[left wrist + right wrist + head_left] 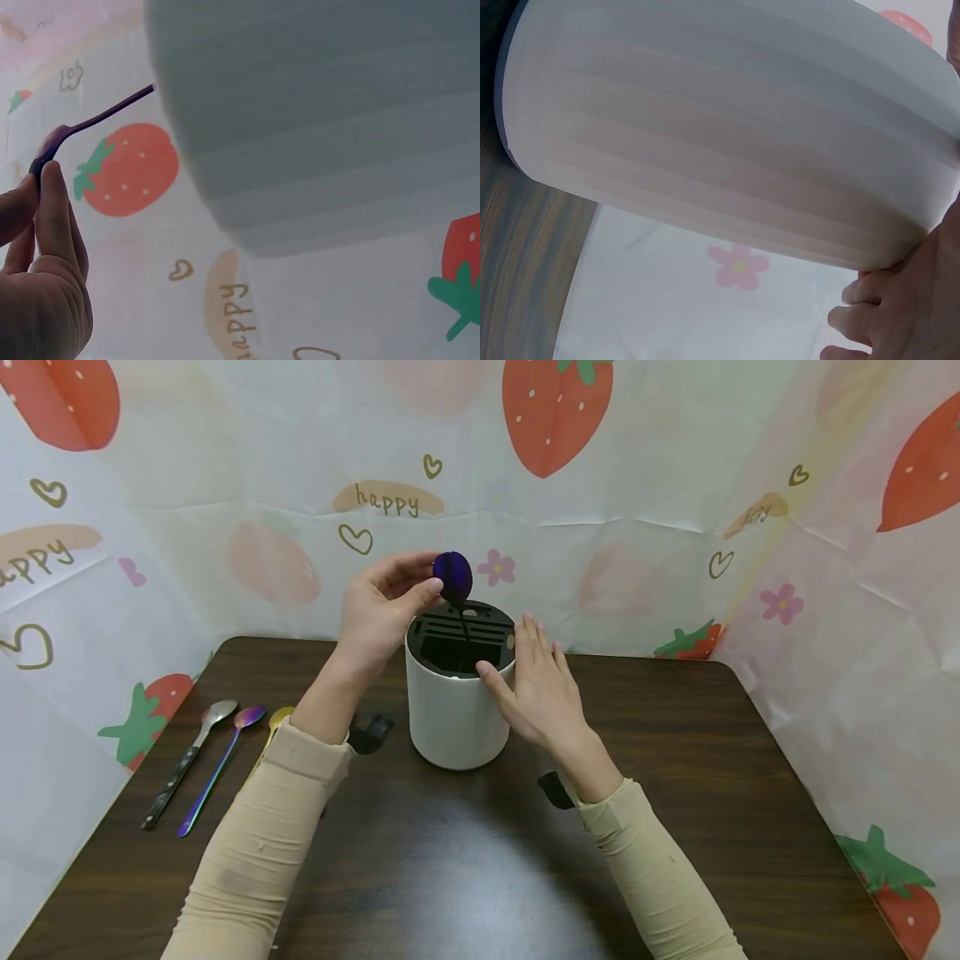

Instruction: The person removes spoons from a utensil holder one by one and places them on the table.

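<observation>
My left hand [386,610] pinches a dark purple spoon [453,578] by its bowl, between thumb and fingers. The spoon's thin handle points down at the slotted black top [450,622] of a white cylindrical utensil holder [457,722]. In the left wrist view the spoon [105,114] meets the holder's edge [225,150], and its handle tip is hidden there. With fairly straight fingers, my right hand [540,693] rests against the holder's right side near the rim. The right wrist view has the holder [727,135] filling most of it, with the right hand [915,300] touching its upper end.
On the table's left lie a silver spoon [213,714] with a dark handle, a rainbow-coloured spoon [243,720] and a gold spoon [279,718], partly behind the left forearm. A strawberry-print sheet [600,560] stands around the dark wooden table [675,827].
</observation>
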The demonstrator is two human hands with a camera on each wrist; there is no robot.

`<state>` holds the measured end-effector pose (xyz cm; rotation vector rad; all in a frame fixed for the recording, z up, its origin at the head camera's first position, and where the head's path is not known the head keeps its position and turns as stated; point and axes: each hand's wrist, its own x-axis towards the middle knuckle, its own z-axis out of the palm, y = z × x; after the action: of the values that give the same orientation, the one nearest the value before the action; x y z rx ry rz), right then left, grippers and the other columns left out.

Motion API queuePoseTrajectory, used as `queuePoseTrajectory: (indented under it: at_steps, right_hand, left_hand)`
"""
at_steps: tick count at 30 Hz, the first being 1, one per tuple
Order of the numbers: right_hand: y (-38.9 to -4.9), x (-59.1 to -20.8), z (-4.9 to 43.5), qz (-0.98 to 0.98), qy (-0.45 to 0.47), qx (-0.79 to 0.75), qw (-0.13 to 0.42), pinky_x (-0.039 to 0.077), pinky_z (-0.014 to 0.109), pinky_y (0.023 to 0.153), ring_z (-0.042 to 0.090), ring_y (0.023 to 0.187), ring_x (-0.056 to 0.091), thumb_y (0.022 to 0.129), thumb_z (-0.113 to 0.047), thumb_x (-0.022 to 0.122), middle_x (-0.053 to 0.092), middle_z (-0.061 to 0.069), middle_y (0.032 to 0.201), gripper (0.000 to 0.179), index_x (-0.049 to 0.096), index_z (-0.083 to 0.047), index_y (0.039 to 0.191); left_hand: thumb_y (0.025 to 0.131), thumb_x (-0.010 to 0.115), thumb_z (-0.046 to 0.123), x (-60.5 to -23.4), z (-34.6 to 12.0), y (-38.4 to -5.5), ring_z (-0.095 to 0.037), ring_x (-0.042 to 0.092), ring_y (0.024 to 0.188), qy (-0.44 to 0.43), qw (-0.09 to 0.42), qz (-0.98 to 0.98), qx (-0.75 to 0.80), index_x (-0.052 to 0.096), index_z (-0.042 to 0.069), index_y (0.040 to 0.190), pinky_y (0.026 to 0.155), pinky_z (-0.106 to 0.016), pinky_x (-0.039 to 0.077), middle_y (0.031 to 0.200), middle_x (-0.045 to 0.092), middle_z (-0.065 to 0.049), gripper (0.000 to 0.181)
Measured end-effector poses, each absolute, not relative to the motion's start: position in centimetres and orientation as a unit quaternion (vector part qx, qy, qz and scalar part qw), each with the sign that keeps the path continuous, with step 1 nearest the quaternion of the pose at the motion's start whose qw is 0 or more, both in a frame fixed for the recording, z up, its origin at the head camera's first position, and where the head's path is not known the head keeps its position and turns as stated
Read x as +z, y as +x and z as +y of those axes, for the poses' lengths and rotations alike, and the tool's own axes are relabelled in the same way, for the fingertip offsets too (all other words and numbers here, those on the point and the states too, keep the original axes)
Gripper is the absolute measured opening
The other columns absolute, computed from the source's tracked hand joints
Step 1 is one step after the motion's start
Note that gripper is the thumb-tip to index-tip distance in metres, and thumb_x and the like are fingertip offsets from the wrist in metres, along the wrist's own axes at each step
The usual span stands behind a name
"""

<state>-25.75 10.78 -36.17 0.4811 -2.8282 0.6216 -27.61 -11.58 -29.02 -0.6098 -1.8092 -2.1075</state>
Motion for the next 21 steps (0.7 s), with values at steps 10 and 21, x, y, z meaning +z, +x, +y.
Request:
queuePoseTrajectory:
  at_steps: [10,21]
  right_hand:
    - [-25.8,-36.2,10.8,-0.957,0.164,0.214,0.106,0.007,0.049,0.131,0.025,0.161,0.005,0.101,-0.079,0.020,0.006,0.010,0.175,0.099,0.014,-0.004,0.166]
    - [-25.6,-36.3,10.8,-0.956,0.165,0.217,0.104,0.006,0.049,0.131,0.024,0.161,0.003,0.101,-0.079,0.019,0.004,0.009,0.175,0.099,0.012,-0.005,0.167]
  left_hand:
    - [0.092,0.071,-0.012,-27.8,-12.9,-27.1,-0.016,0.072,0.088,-0.220,0.191,-0.571,-0.767,0.074,0.002,0.120,0.083,-0.031,0.064,0.101,0.071,-0.005,0.031]
    - [0.093,0.069,-0.013,-26.8,-14.9,-26.2,-0.020,0.070,0.094,-0.190,0.196,-0.526,-0.806,0.072,0.005,0.117,0.085,-0.031,0.063,0.106,0.068,-0.012,0.030]
